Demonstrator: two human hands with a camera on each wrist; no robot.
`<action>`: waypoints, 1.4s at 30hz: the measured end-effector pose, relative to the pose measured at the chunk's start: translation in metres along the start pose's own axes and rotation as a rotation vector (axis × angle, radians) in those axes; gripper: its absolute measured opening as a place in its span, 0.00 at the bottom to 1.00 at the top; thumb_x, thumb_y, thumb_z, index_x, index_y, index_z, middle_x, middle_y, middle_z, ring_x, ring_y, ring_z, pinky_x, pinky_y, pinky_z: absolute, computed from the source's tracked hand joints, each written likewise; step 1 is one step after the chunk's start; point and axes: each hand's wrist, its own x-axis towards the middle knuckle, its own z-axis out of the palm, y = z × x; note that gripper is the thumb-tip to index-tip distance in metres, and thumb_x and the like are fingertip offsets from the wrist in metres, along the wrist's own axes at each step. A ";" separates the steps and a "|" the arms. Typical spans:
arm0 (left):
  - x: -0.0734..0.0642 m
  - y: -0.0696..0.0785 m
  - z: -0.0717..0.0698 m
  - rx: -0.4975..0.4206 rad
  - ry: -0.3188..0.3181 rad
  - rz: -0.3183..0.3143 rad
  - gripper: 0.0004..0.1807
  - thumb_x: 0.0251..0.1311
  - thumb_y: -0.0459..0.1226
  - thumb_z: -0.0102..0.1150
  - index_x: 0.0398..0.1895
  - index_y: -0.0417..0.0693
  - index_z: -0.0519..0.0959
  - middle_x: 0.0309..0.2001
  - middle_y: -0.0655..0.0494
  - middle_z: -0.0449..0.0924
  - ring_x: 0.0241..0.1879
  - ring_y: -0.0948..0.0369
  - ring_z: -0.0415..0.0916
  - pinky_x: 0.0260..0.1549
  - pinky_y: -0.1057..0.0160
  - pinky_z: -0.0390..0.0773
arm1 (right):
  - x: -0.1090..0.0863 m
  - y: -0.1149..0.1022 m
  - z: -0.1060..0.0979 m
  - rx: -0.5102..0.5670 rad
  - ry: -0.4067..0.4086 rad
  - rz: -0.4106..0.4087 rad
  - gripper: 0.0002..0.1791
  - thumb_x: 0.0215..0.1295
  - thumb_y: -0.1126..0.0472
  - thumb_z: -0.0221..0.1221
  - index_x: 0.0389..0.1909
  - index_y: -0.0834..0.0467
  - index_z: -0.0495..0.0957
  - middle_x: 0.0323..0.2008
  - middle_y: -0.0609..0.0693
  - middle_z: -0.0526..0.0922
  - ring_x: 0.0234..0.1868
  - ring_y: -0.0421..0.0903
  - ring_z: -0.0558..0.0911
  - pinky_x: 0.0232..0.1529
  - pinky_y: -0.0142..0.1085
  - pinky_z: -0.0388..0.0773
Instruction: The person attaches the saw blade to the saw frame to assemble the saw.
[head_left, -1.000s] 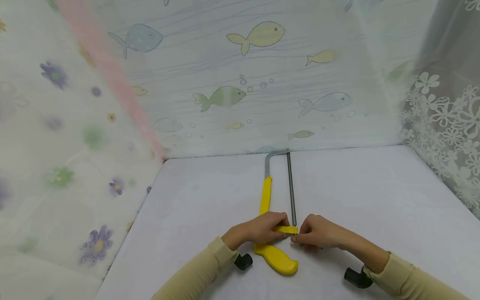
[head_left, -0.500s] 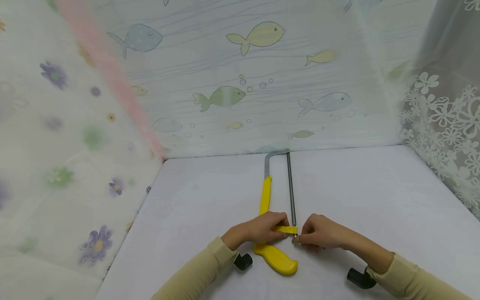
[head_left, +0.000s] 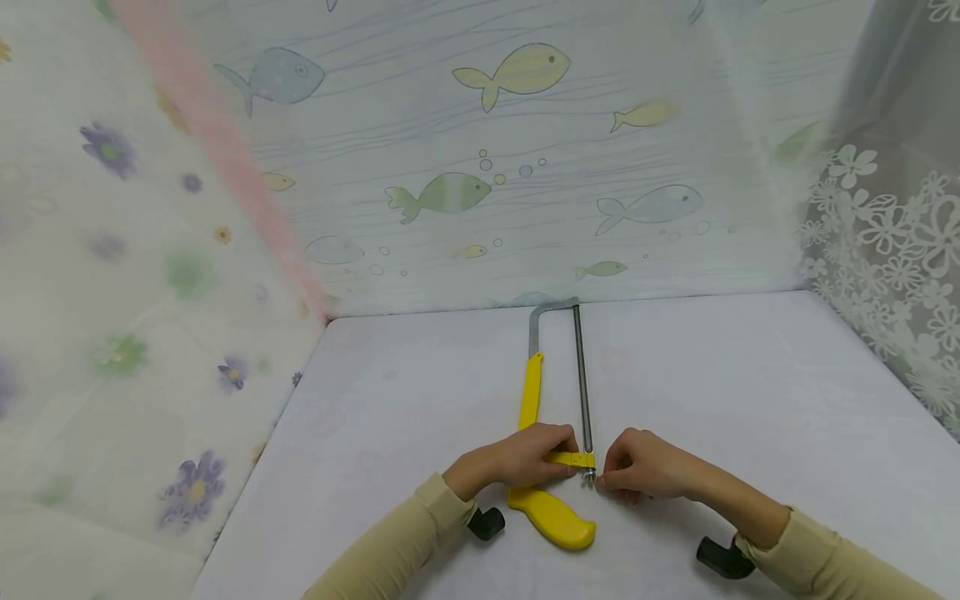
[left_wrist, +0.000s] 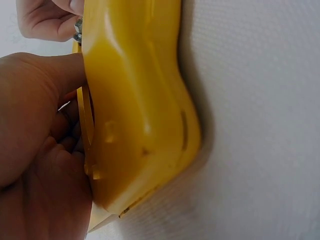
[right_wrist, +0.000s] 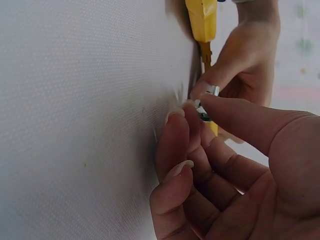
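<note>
Yellow hacksaw (head_left: 530, 392) reaches the far edge of the desk (head_left: 712, 392), surface spreading either side, left hand (head_left: 525, 454) gripping its frame, right hand (head_left: 647, 462) at the wing nut (head_left: 588, 477), its grip unclear.

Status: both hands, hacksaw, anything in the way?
Left hand grips hacksaw at yellow frame. Right hand at metal wing nut, contact unclear. Saw on white table. No obstruction visible.

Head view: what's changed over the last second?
The right hand has eased slightly rightward, exposing the metal fitting that it mostly hid; whether it touches that now, I can't tell. The left hand still grips the hacksaw, which hasn't moved.
</note>
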 end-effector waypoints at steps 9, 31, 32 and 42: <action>0.000 0.000 0.000 -0.022 -0.007 0.005 0.07 0.72 0.39 0.61 0.47 0.51 0.75 0.41 0.65 0.78 0.39 0.70 0.70 0.44 0.75 0.72 | 0.002 0.000 0.001 0.033 -0.026 -0.017 0.11 0.66 0.57 0.67 0.26 0.58 0.85 0.18 0.47 0.79 0.18 0.41 0.73 0.19 0.31 0.68; -0.001 0.000 -0.002 -0.027 -0.016 -0.006 0.08 0.72 0.38 0.61 0.49 0.50 0.75 0.43 0.64 0.78 0.40 0.70 0.71 0.46 0.75 0.73 | 0.007 -0.006 0.006 0.058 -0.004 -0.003 0.20 0.68 0.52 0.65 0.19 0.61 0.84 0.16 0.50 0.80 0.18 0.43 0.76 0.20 0.33 0.71; -0.001 0.000 -0.002 -0.024 -0.015 -0.004 0.08 0.72 0.38 0.61 0.49 0.50 0.75 0.43 0.64 0.78 0.40 0.70 0.72 0.46 0.75 0.73 | 0.007 -0.006 0.006 0.059 -0.005 -0.003 0.20 0.68 0.52 0.66 0.20 0.61 0.84 0.16 0.50 0.80 0.17 0.43 0.76 0.20 0.33 0.71; -0.001 0.001 -0.002 -0.034 -0.016 -0.006 0.07 0.72 0.39 0.61 0.48 0.50 0.75 0.42 0.65 0.78 0.39 0.70 0.71 0.45 0.75 0.73 | 0.007 -0.003 0.003 0.033 -0.013 0.014 0.20 0.68 0.51 0.65 0.20 0.59 0.84 0.15 0.48 0.80 0.16 0.40 0.72 0.19 0.31 0.67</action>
